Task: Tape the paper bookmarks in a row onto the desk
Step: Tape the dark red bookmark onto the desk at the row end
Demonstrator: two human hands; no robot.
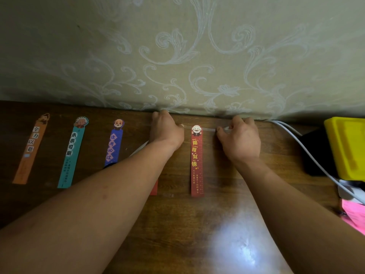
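Left hand (166,128) and right hand (240,137) pinch tape (205,129) across red bookmark (196,161) — left forearm (118,184) hides most of second red bookmark (154,187); cable (308,155), yellow box (347,149) at bench (197,214) right.

The wall (177,56) closes the far edge of the table (197,224). At right, a yellow box (347,147), a black object (320,143) and white cables (292,129) block passage. Bare wood lies open near the middle, between the two forearms.
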